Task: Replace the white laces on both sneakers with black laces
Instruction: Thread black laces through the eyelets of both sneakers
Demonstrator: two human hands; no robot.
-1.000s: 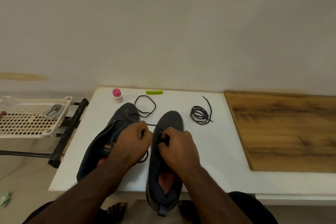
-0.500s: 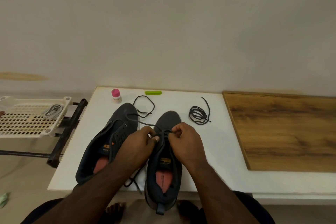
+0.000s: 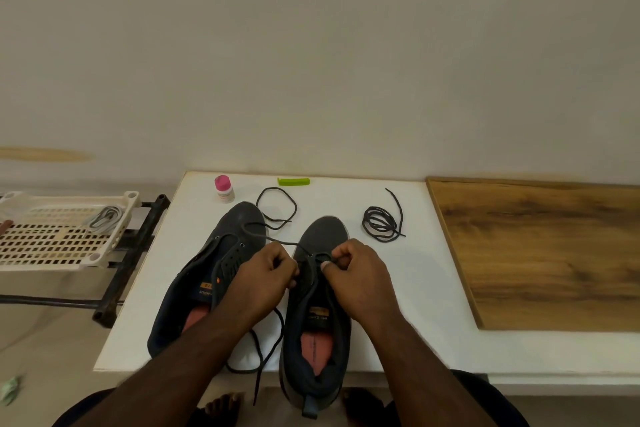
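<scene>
Two dark grey sneakers stand on the white table (image 3: 415, 288), toes pointing away from me. The left sneaker (image 3: 221, 253) has open eyelets. My hands work over the front eyelets of the right sneaker (image 3: 318, 340). My left hand (image 3: 266, 277) grips one stretch of a black lace (image 3: 273, 191) that runs from the toe area and trails off the table's near edge. My right hand (image 3: 356, 274) pinches the lace at the right sneaker's eyelets. A second black lace (image 3: 381, 224) lies coiled to the right.
A pink-capped small bottle (image 3: 223, 189) and a green clip (image 3: 293, 181) sit at the table's far edge. A wooden board (image 3: 540, 253) covers the right side. A cream plastic tray (image 3: 62, 236) with pale laces rests on a black rack at left.
Both hands have shifted forward along the right sneaker toward its toe-end eyelets, and the lace tail now hangs over the table's near edge.
</scene>
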